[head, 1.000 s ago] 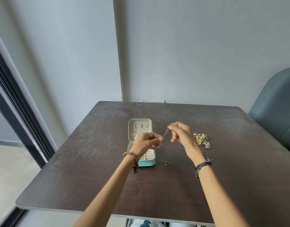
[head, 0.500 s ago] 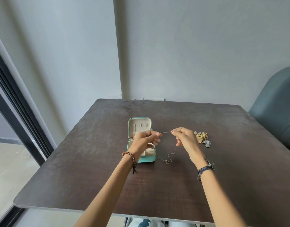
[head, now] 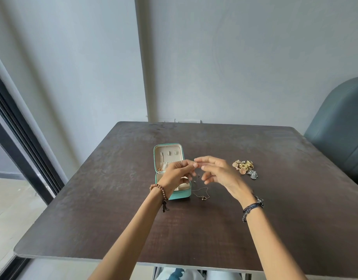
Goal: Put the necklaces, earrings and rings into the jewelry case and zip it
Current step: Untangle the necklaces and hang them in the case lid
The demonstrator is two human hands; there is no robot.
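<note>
A small teal jewelry case (head: 181,195) lies open on the dark table, its cream lid flat behind the base. My left hand (head: 177,173) hovers over the case and pinches the top of a thin necklace chain (head: 203,197). The chain hangs down, and its lower end is coiled on the table just right of the case. My right hand (head: 218,172) is beside the left, fingers spread and loosely extended, with the index tip close to the left fingertips. A pile of gold and silver earrings and rings (head: 244,168) sits to the right of my right hand.
The dark wooden table (head: 194,235) stands against a grey wall. A blue-grey chair (head: 339,128) stands at the right edge. A dark window frame runs down the left side.
The chain was stretched between both hands. My right hand has since let go and opened, and the chain's free end now hangs from my left hand onto the table.
</note>
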